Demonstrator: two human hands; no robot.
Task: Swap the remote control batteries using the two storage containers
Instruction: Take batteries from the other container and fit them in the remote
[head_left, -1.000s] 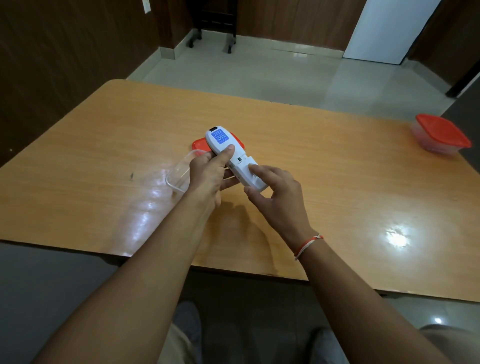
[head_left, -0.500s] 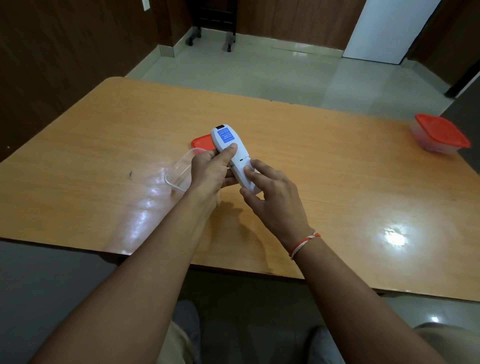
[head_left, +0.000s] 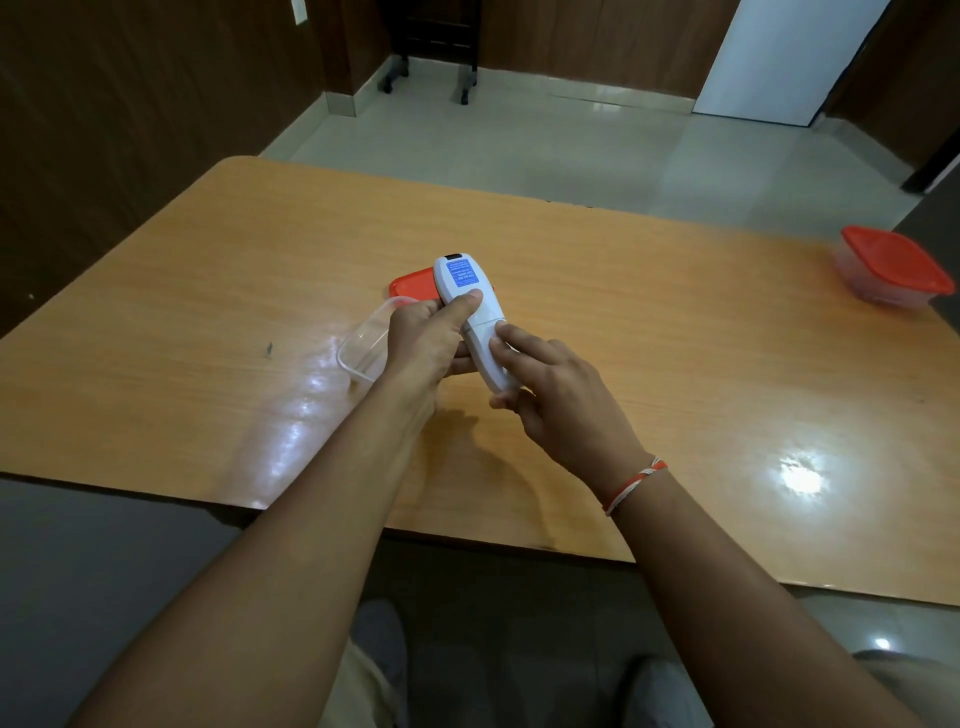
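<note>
My left hand (head_left: 421, 343) and right hand (head_left: 558, 402) both clasp the smooth white plastic remote (head_left: 475, 322), back up, above the glossy wooden counter (head_left: 649, 322), fingers curled around it.

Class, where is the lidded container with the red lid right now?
The clear lidded container with the red lid sits at the wooden table's far right edge, apart from both hands.

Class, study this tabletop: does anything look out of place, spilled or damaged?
Nothing spilled or damaged. Only a small dark speck on the table left of the open clear container, whose red lid lies beside it.
</note>
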